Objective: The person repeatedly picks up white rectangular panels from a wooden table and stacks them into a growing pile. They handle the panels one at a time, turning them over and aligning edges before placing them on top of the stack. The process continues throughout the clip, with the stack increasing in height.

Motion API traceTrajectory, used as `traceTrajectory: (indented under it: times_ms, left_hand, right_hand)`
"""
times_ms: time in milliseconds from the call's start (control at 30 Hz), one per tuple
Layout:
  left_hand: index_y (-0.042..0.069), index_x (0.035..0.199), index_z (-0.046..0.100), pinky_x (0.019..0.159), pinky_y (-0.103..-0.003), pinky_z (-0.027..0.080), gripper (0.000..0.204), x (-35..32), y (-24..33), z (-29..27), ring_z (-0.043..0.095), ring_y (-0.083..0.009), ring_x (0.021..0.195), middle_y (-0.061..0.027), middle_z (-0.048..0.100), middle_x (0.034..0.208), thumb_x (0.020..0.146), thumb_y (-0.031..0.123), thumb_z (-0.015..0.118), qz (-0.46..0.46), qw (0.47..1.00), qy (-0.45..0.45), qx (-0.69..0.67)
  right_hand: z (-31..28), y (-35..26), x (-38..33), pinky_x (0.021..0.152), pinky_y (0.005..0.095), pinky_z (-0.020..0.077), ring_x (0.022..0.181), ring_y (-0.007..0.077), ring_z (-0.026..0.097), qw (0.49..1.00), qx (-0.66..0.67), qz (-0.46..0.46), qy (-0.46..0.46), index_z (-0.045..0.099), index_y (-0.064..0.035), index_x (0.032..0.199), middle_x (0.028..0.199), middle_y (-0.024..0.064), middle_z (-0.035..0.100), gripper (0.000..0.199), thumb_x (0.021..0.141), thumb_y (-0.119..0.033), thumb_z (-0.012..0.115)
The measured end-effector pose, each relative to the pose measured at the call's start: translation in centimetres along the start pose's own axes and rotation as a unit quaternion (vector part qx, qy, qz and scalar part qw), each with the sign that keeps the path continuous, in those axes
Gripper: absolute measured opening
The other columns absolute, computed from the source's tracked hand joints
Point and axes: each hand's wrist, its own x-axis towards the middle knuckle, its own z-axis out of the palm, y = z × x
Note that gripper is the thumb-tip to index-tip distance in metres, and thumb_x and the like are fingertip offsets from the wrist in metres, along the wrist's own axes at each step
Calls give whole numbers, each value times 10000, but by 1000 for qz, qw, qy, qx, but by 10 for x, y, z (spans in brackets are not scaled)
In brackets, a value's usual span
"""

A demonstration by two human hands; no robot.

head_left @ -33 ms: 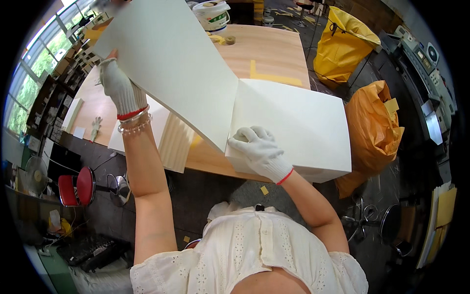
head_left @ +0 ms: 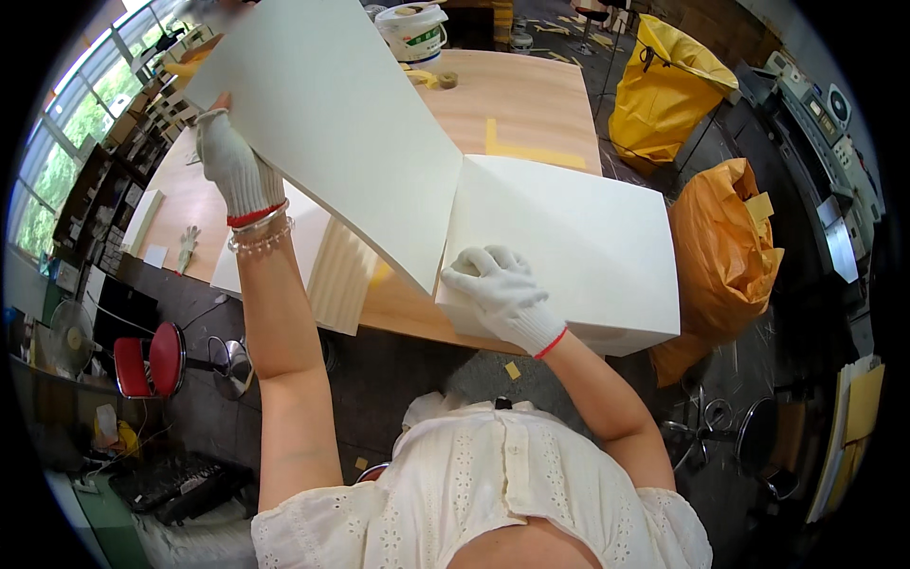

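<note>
My left hand (head_left: 234,174), in a white knit glove, is closed on the left edge of a large white panel (head_left: 346,123); a bare fingertip shows at the edge. The panel stands tilted up to the left, its lower right edge meeting a big white box-like block (head_left: 578,242) on the table. On the block's near left part rests my right hand (head_left: 502,292), gloved too, with its fingers curled in. Whether it pinches anything is hidden. Most of the left fingers are behind the panel.
The wooden table (head_left: 517,95) bears a white bucket (head_left: 412,38), tape rolls (head_left: 445,80), a loose glove (head_left: 188,248) and a ridged beige piece (head_left: 339,284). Orange (head_left: 722,256) and yellow sacks (head_left: 659,104) stand at right, a red chair (head_left: 163,360) at left.
</note>
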Motion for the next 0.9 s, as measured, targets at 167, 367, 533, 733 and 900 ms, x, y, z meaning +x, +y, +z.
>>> traceTrajectory:
  times_ms: [167,367,533,733,900]
  left_hand:
    - [-54,1132,563,647,-317,574,331,22,-7,36,667,-225,791,-120,641,987,971,228,496,-40,995,82,48]
    - [-50,1234,521,713,-347,589,379,56,11,37,669,-256,853,-154,630,1089,970,213,450,7,989,77,123]
    - [-64,1213,522,716,-355,581,391,24,47,70,666,-265,862,-165,613,1077,941,212,475,84,975,130,162]
    - [-66,1074,580,634,-288,577,267,-13,83,56,665,-221,737,-129,617,934,904,139,568,224,961,148,72]
    - [-18,1021,618,645,-302,524,254,-43,90,59,624,-195,725,-101,643,928,866,177,670,377,919,84,85]
  right_hand:
    - [2,7,-5,887,425,448,1012,275,546,1000,9,3,16,636,-171,1017,1029,37,572,246,771,-160,643]
    - [-3,-1,-2,886,412,452,998,269,548,1000,19,-1,17,616,-145,933,1010,36,574,175,759,-144,631]
    - [1,3,0,953,452,432,1109,351,511,993,90,64,-28,535,-93,1203,1195,131,542,449,799,-234,670]
    - [-13,-59,90,1055,481,378,1298,419,432,963,218,41,156,185,-36,1509,1411,278,411,879,863,-335,700]
    - [70,-73,158,808,437,522,942,365,630,892,223,-48,389,146,-60,1523,1159,273,581,913,817,-51,724]
